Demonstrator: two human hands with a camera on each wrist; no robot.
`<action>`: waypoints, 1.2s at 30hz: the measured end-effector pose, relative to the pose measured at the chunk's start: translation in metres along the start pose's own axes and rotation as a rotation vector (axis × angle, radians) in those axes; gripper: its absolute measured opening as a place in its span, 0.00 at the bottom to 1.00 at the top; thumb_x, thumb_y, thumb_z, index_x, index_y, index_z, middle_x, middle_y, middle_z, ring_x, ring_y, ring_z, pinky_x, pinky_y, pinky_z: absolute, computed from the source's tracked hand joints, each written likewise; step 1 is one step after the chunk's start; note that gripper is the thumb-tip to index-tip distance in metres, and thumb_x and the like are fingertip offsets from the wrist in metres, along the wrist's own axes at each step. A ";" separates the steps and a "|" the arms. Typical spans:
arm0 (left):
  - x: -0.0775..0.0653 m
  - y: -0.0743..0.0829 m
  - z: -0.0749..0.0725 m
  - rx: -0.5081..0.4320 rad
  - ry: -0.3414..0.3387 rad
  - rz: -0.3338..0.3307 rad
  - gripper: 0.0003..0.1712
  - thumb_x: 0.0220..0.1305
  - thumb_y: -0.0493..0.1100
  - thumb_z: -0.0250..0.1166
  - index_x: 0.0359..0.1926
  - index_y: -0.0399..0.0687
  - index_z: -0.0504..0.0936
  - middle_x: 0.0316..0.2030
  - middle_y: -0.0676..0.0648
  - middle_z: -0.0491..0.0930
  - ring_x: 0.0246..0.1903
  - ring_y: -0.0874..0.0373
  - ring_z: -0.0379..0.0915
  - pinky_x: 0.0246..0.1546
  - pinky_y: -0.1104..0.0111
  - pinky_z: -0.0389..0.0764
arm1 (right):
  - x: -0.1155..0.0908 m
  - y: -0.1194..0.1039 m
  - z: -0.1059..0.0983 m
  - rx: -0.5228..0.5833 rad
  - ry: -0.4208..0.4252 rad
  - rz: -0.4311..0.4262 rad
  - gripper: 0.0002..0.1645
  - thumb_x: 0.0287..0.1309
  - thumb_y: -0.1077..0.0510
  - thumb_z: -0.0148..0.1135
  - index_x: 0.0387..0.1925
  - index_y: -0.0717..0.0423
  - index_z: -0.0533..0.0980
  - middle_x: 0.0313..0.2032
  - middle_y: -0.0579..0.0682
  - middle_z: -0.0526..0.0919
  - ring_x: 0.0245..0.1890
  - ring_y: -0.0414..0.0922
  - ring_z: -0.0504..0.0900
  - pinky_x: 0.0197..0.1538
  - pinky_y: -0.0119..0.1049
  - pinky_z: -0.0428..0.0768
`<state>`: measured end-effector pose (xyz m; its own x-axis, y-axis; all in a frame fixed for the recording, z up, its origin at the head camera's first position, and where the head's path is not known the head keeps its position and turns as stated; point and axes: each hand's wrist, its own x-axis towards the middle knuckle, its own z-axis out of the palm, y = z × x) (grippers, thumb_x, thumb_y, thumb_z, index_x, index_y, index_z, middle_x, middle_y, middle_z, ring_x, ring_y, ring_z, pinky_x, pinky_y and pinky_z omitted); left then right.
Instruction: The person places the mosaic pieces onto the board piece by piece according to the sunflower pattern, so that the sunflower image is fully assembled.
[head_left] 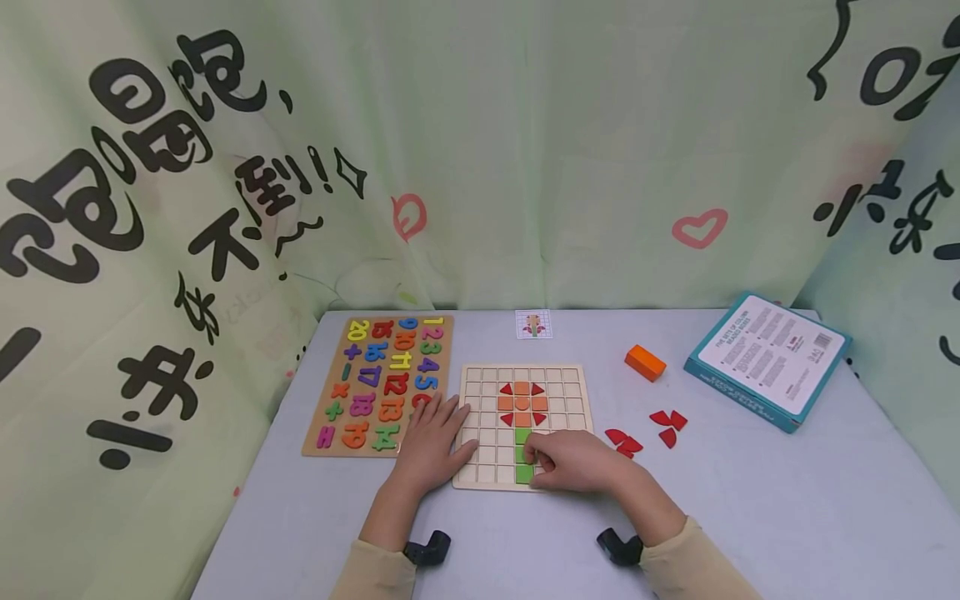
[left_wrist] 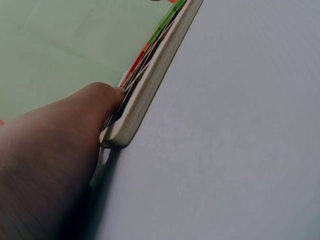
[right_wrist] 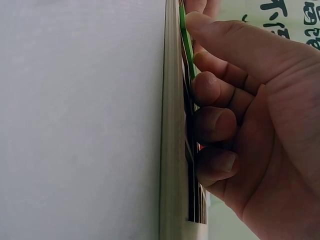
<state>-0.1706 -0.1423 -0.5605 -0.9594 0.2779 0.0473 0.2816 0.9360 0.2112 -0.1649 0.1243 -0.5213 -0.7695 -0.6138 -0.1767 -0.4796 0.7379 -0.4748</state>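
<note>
A wooden grid board (head_left: 480,458) lies near the middle of the table. On it, several orange squares (head_left: 538,403) form a cross with red triangles (head_left: 538,419) at its corners. Below the cross runs a column of green square tiles (head_left: 523,473). My right hand (head_left: 577,461), fingers curled, touches these tiles; in the right wrist view the thumb (right_wrist: 240,40) rests on the green strip, and no lifted piece shows. My left hand (head_left: 431,446) lies spread across the number board's edge, its thumb (left_wrist: 102,100) on the grid board's left side.
Left stands a number board (head_left: 311,442) with colourful numerals. Behind the grid is a small pattern card (head_left: 533,324). To the right lie loose red pieces (head_left: 667,437), more red pieces (head_left: 617,436), an orange block (head_left: 645,363) and a teal box (head_left: 772,358).
</note>
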 end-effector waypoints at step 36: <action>0.000 -0.001 0.004 0.013 0.007 -0.004 0.39 0.66 0.69 0.54 0.73 0.60 0.66 0.75 0.50 0.60 0.78 0.47 0.44 0.77 0.48 0.46 | -0.072 0.094 -0.053 0.237 0.085 0.287 0.13 0.57 0.53 0.69 0.44 0.46 0.78 0.30 0.43 0.77 0.34 0.41 0.74 0.32 0.30 0.76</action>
<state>-0.1713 -0.1424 -0.5652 -0.9606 0.2728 0.0529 0.2779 0.9399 0.1986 -0.1773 0.2530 -0.5077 -0.8953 -0.3587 -0.2642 -0.1363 0.7852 -0.6041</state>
